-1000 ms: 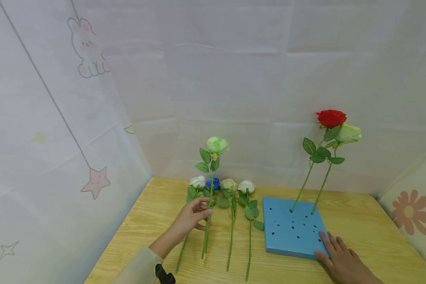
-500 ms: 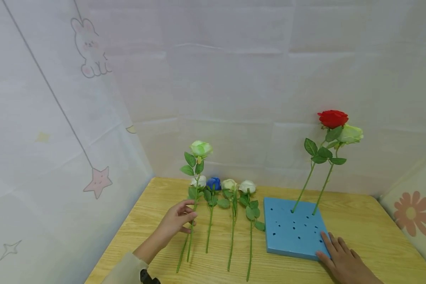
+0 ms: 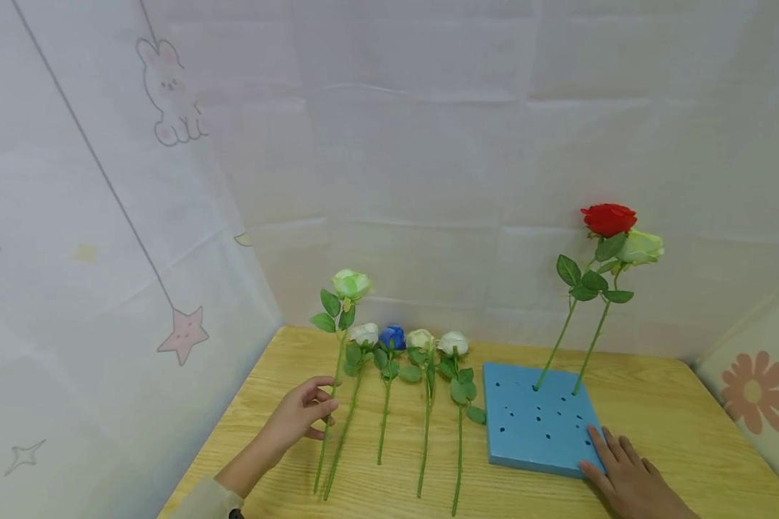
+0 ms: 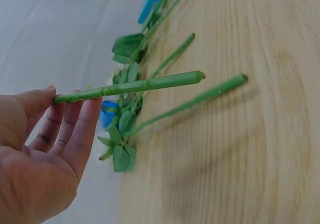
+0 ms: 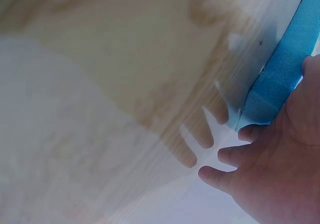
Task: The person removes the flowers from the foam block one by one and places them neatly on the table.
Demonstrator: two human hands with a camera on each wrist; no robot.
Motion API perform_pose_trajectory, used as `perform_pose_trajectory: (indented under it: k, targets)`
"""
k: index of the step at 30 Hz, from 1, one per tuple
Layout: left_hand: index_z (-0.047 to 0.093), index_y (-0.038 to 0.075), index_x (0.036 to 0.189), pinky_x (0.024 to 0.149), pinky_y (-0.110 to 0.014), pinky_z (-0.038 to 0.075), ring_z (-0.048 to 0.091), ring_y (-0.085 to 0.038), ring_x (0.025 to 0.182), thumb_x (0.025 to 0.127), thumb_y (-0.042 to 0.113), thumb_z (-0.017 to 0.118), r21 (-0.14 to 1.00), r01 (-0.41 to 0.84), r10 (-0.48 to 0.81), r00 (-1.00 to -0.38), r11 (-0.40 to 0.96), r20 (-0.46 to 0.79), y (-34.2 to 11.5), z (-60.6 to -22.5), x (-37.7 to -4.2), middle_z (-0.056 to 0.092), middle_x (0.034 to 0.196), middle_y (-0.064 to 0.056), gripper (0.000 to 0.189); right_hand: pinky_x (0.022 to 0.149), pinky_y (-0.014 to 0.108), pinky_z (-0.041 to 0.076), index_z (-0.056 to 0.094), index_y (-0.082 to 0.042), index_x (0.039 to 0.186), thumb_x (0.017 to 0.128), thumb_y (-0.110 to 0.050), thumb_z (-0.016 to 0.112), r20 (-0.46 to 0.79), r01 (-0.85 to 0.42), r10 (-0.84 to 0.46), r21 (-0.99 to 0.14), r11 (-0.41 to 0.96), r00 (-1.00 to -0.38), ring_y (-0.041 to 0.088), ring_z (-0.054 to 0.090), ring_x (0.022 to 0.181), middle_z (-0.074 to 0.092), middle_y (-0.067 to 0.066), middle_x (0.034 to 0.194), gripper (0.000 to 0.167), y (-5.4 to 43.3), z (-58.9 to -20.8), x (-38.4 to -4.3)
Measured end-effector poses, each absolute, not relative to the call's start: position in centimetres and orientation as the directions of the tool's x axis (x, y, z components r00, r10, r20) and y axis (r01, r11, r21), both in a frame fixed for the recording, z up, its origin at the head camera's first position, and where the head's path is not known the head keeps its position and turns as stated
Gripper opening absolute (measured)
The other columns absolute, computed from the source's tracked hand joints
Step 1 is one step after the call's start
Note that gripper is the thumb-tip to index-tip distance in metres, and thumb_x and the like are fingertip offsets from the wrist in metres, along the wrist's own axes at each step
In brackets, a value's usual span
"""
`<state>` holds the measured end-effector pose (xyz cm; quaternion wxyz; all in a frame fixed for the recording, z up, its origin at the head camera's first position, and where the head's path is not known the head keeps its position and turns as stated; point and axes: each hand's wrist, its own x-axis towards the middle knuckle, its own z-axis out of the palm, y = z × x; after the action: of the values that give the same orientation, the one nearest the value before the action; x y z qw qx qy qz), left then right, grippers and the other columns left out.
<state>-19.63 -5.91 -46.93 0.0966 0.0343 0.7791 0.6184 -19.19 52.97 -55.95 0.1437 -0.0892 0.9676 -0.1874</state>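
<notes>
My left hand (image 3: 301,412) pinches the stem of a pale green rose (image 3: 351,285) between thumb and fingers. The rose leans a little to the right, its bloom above the back edge of the table. In the left wrist view the cut end of its green stem (image 4: 150,84) points away from the palm, raised over the wood. My right hand (image 3: 630,472) rests at the near right corner of a blue foam block (image 3: 519,443), fingers spread and touching its edge. A red rose (image 3: 609,220) and another pale green rose (image 3: 643,247) stand tilted in holes of the block.
On the wooden table (image 3: 662,411) lie a white rose (image 3: 365,334), a blue rose (image 3: 392,337), a cream rose (image 3: 420,339) and a second white rose (image 3: 454,343), side by side with stems toward me. A pale cloth wall (image 3: 428,166) rises behind the table.
My left hand has moved left and slightly nearer with the pale green rose, from above the blue rose to left of the first white rose. The right hand stays at the block.
</notes>
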Motion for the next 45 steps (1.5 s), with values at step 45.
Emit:
perform_pose_trajectory:
  k: [45]
  targets:
    - [0.044, -0.004, 0.145, 0.057, -0.042, 0.057, 0.067, -0.027, 0.077, 0.104, 0.012, 0.059, 0.883, -0.210, 0.072, -0.962, 0.419, -0.263, -10.6, -52.3, -21.3, 0.062, 0.103, -0.017, 0.046, 0.095, 0.083, 0.025, 0.023, 0.000, 0.160, 0.100, -0.071, 0.035, -0.226, -0.116, -0.210, -0.367, 0.923, -0.951, 0.066, 0.018, 0.138, 0.020, 0.038, 0.158, 0.093, 52.7, -55.8, -19.0]
